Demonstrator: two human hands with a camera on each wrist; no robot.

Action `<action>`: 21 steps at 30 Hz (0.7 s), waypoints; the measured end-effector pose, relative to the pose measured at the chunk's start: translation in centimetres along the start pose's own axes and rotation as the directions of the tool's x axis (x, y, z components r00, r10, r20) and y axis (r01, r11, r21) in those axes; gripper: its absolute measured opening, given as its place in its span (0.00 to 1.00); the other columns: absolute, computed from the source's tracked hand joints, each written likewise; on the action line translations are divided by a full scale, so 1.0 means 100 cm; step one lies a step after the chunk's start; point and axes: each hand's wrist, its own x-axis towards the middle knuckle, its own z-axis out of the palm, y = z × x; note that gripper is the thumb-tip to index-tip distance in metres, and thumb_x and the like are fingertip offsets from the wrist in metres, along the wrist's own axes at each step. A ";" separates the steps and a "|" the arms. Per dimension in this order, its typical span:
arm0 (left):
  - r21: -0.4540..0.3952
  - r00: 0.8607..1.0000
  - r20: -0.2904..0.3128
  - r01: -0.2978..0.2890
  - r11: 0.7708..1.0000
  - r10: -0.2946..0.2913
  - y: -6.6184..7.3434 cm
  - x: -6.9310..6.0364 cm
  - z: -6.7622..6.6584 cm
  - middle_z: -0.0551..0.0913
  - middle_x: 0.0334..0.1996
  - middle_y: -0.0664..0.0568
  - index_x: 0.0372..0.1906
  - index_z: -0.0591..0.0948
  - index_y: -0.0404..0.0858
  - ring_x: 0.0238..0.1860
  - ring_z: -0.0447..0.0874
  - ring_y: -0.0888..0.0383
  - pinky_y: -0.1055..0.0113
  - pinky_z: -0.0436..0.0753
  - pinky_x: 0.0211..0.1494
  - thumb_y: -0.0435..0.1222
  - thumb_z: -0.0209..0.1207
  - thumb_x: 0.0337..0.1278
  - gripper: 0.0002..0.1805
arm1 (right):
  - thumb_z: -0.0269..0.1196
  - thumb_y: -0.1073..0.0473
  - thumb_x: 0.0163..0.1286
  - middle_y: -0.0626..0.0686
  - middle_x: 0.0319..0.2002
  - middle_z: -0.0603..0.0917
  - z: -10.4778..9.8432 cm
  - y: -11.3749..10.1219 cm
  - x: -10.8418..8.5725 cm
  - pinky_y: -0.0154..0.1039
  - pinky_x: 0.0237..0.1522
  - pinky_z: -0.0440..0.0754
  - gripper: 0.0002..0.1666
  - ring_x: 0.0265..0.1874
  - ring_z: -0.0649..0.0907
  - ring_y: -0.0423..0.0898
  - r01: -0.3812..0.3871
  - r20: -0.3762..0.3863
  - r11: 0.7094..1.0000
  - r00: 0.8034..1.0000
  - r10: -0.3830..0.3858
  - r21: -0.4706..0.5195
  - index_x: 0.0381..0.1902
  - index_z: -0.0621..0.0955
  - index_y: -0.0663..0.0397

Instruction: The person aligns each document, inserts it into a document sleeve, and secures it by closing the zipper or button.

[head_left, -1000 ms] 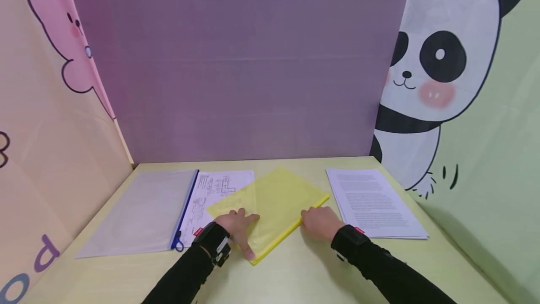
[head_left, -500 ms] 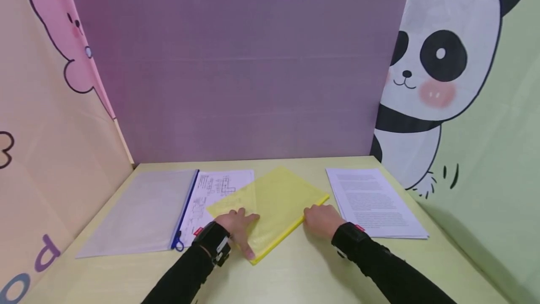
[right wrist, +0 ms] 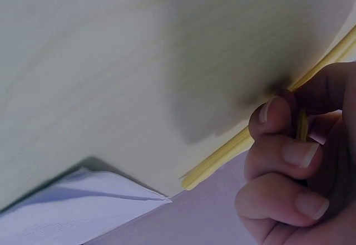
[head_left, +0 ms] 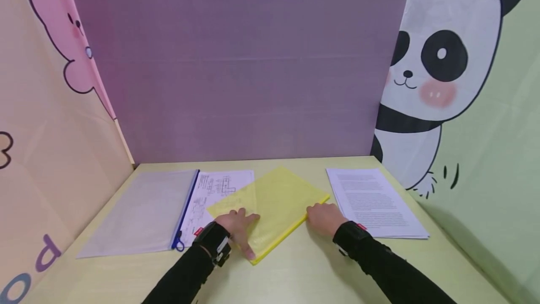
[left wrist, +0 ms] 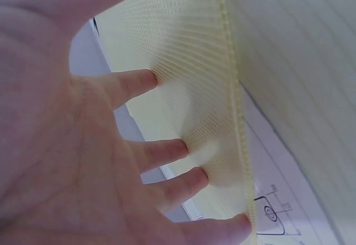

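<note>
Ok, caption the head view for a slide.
Left hand spread on a rectangular yellow mesh folder, right hand gripping at its edge.

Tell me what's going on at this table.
A person has a yellow folder slanted on the table. The left hand rests on it with spread fingers, while the right hand grips at the yellow strip along its near edge. It partly covers a sheet of drawings; a blue-edged folder lies to the left and printed papers to the right.

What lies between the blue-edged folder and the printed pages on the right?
The head view shows a drawing sheet and, partly covering it, a yellow mesh folder, touched by the left hand and gripped by the right hand.
</note>
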 end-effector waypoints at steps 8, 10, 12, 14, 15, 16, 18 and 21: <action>0.011 1.000 -0.001 -0.008 1.000 0.008 -0.001 0.001 0.000 0.69 0.69 0.41 0.76 0.68 0.54 0.64 0.70 0.41 0.39 0.74 0.63 0.60 0.81 0.29 0.60 | 0.60 0.63 0.70 0.55 0.20 0.73 -0.005 0.002 -0.001 0.53 0.23 0.78 0.13 0.19 0.75 0.54 -0.007 -0.006 1.000 1.000 0.008 0.007 0.24 0.73 0.58; 0.008 1.000 -0.001 -0.006 1.000 0.006 -0.002 0.001 0.000 0.70 0.68 0.42 0.76 0.68 0.54 0.63 0.70 0.41 0.40 0.74 0.63 0.60 0.81 0.29 0.60 | 0.60 0.64 0.70 0.55 0.20 0.74 -0.004 0.003 0.000 0.54 0.23 0.79 0.13 0.19 0.76 0.55 -0.013 -0.010 1.000 1.000 0.013 0.004 0.24 0.73 0.58; 0.005 1.000 0.000 -0.005 1.000 0.005 -0.002 0.001 0.000 0.69 0.69 0.42 0.76 0.68 0.54 0.63 0.70 0.41 0.40 0.74 0.63 0.60 0.81 0.29 0.60 | 0.59 0.64 0.70 0.55 0.20 0.74 -0.003 0.005 0.002 0.55 0.23 0.79 0.13 0.19 0.77 0.56 -0.024 -0.018 1.000 1.000 0.024 -0.002 0.23 0.74 0.58; 0.006 1.000 -0.001 -0.006 1.000 0.006 -0.002 0.001 0.000 0.69 0.69 0.42 0.76 0.68 0.54 0.64 0.70 0.41 0.40 0.74 0.63 0.60 0.81 0.29 0.60 | 0.59 0.64 0.70 0.55 0.20 0.75 0.000 0.007 0.003 0.55 0.23 0.79 0.14 0.19 0.78 0.56 -0.036 -0.022 0.999 0.999 0.036 -0.012 0.23 0.74 0.58; 0.006 1.000 -0.002 -0.006 1.000 0.006 -0.002 0.001 0.000 0.69 0.69 0.42 0.76 0.68 0.54 0.64 0.70 0.41 0.40 0.75 0.63 0.60 0.81 0.29 0.60 | 0.59 0.64 0.70 0.55 0.20 0.75 0.001 0.008 0.004 0.55 0.23 0.79 0.14 0.19 0.78 0.56 -0.040 -0.024 0.999 0.999 0.040 -0.015 0.23 0.74 0.58; 0.007 1.000 -0.003 -0.006 1.000 0.006 -0.002 0.001 0.000 0.69 0.69 0.42 0.76 0.68 0.54 0.64 0.70 0.41 0.40 0.75 0.63 0.60 0.81 0.29 0.60 | 0.59 0.64 0.70 0.55 0.20 0.75 0.003 0.009 0.005 0.55 0.23 0.79 0.14 0.19 0.78 0.56 -0.042 -0.028 0.999 0.999 0.041 -0.018 0.23 0.74 0.57; 0.009 1.000 -0.004 -0.008 1.000 0.008 -0.001 0.001 0.000 0.69 0.69 0.42 0.76 0.68 0.54 0.64 0.70 0.41 0.40 0.75 0.63 0.60 0.81 0.29 0.60 | 0.59 0.64 0.70 0.54 0.20 0.75 0.005 0.010 0.006 0.54 0.23 0.79 0.14 0.18 0.77 0.55 -0.043 -0.028 0.999 0.999 0.043 -0.027 0.23 0.74 0.57; 0.001 1.000 -0.004 -0.012 1.000 0.012 -0.001 0.001 0.000 0.69 0.69 0.42 0.76 0.68 0.54 0.64 0.69 0.41 0.40 0.74 0.63 0.60 0.81 0.29 0.59 | 0.60 0.64 0.70 0.54 0.20 0.75 0.007 0.012 0.007 0.52 0.23 0.78 0.14 0.18 0.76 0.53 -0.045 -0.020 0.998 0.999 0.045 -0.039 0.23 0.75 0.57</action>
